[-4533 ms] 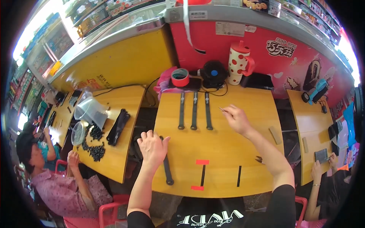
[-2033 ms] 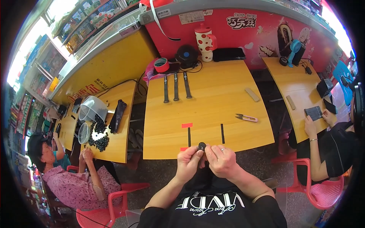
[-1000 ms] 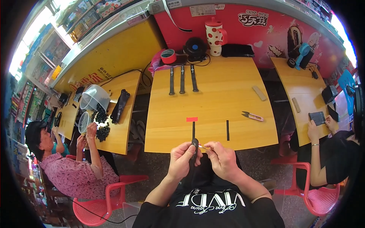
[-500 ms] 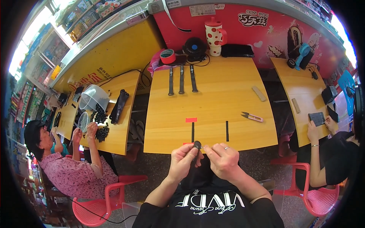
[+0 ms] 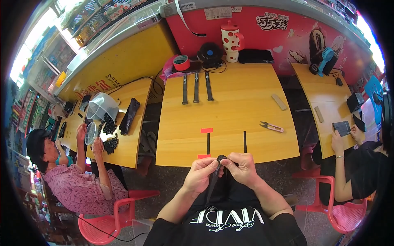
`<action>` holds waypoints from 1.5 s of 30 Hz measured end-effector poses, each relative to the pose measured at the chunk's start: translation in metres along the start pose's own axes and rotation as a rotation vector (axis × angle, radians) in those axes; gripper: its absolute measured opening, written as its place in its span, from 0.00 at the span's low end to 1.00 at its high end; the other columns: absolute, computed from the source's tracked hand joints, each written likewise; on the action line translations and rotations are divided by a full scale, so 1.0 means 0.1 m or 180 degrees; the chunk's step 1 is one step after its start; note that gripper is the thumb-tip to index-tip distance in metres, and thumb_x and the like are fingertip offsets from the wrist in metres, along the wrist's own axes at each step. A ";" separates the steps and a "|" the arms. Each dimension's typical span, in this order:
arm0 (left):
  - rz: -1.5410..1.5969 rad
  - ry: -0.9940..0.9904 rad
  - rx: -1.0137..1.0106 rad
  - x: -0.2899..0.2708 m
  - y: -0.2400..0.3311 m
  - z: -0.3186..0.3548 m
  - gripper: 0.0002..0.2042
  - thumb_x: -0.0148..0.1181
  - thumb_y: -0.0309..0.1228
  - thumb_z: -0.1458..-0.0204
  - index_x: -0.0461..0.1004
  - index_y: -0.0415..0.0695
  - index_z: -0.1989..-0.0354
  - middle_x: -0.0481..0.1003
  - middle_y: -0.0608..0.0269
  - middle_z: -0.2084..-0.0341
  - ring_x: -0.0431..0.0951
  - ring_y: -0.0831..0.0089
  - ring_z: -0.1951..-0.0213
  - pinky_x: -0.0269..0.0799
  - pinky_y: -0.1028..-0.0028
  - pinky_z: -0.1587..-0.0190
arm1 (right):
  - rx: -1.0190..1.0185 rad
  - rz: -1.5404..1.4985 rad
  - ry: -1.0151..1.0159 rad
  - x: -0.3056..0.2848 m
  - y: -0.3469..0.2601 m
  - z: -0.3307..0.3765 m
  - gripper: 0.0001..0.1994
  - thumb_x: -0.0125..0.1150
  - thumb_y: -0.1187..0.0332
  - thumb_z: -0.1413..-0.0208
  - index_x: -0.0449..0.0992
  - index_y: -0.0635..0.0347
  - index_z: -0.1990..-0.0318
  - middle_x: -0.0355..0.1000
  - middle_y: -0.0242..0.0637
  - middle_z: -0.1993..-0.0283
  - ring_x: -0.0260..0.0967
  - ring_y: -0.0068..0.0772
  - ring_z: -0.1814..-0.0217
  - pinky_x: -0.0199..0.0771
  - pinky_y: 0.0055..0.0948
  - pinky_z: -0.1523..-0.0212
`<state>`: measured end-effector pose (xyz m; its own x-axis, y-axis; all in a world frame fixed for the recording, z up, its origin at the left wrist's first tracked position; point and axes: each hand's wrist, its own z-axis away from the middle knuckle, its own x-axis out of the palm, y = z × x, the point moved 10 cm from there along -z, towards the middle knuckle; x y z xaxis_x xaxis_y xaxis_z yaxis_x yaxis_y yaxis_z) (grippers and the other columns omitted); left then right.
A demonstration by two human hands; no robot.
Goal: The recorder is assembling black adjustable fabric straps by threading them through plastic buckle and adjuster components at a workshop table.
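Observation:
A black strap (image 5: 212,186) hangs down in front of my shirt, its top end at the table's near edge. My left hand (image 5: 200,174) pinches that end between thumb and fingers. Close beside it, my right hand (image 5: 242,169) is closed with its thumb pressed on the same dark end piece. The fingers hide most of the piece. Three similar black straps (image 5: 196,88) lie side by side on the far part of the wooden table (image 5: 180,123), their thicker ends toward me. Thread snips (image 5: 271,126) with a pink handle rest at the right, apart from both hands.
Two black strips (image 5: 245,142) and red tape pieces (image 5: 206,130) mark the near tabletop. A beige bar (image 5: 278,102) lies right. At the back stand a black fan (image 5: 209,53), a red-dotted tumbler (image 5: 231,43) and a red tape roll (image 5: 181,62). People work at both side tables.
My right hand has come in from the strap's side and closed on its end. The strap end has shifted slightly right, and its band now hangs visibly below my hands.

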<state>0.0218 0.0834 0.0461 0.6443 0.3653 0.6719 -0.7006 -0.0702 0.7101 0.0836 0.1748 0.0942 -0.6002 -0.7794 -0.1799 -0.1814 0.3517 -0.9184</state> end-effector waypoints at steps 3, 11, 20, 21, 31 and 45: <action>0.0185 0.0133 0.0133 0.03 -0.02 0.05 0.12 0.51 0.31 0.39 0.74 0.34 0.56 0.77 0.59 0.68 0.76 0.73 0.67 0.72 0.74 0.61 | -0.1054 0.0885 0.0345 -0.08 -0.36 0.04 0.13 0.67 0.69 0.54 0.68 0.60 0.81 0.61 0.33 0.85 0.60 0.30 0.86 0.56 0.27 0.86; 0.0783 0.0370 0.0020 -0.03 -0.18 0.13 0.11 0.52 0.30 0.41 0.74 0.32 0.60 0.76 0.57 0.68 0.74 0.73 0.68 0.71 0.70 0.60 | -0.2397 0.2108 0.0193 0.06 -0.76 0.28 0.15 0.69 0.65 0.60 0.64 0.54 0.82 0.54 0.30 0.84 0.55 0.27 0.87 0.52 0.26 0.87; 0.0705 0.0192 0.0346 0.06 0.00 0.10 0.10 0.53 0.29 0.41 0.75 0.33 0.59 0.77 0.58 0.67 0.77 0.74 0.65 0.73 0.76 0.59 | -0.1923 0.1258 -0.0122 0.02 -0.66 0.18 0.16 0.70 0.70 0.60 0.64 0.56 0.84 0.57 0.32 0.86 0.57 0.31 0.88 0.51 0.29 0.87; 0.0571 -0.0050 0.0059 0.13 0.00 0.05 0.11 0.53 0.29 0.41 0.75 0.33 0.59 0.77 0.58 0.67 0.77 0.74 0.65 0.73 0.75 0.59 | -0.1761 0.1196 0.0006 -0.04 -0.62 0.13 0.15 0.71 0.69 0.60 0.65 0.56 0.84 0.59 0.32 0.86 0.59 0.32 0.87 0.54 0.29 0.87; 0.0218 0.0323 -0.0046 -0.23 -0.04 -0.03 0.10 0.53 0.28 0.42 0.75 0.32 0.61 0.77 0.57 0.70 0.78 0.68 0.70 0.75 0.70 0.64 | -0.2226 0.1629 -0.0321 0.20 -0.70 0.23 0.14 0.67 0.65 0.56 0.67 0.52 0.83 0.62 0.28 0.84 0.63 0.27 0.84 0.55 0.28 0.86; -0.0870 0.3134 0.2246 -2.89 1.61 -0.07 0.07 0.54 0.29 0.41 0.75 0.38 0.64 0.74 0.66 0.78 0.73 0.76 0.76 0.70 0.75 0.73 | -0.1974 -0.0546 -0.0906 -0.36 -1.37 0.38 0.15 0.66 0.64 0.50 0.69 0.64 0.78 0.61 0.34 0.84 0.59 0.33 0.87 0.54 0.28 0.87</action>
<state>-0.2794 -0.0269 -0.0348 0.0252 0.9662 0.2566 -0.0652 -0.2545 0.9649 0.1595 0.1354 0.2128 -0.3113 -0.9260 -0.2136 -0.7170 0.3764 -0.5868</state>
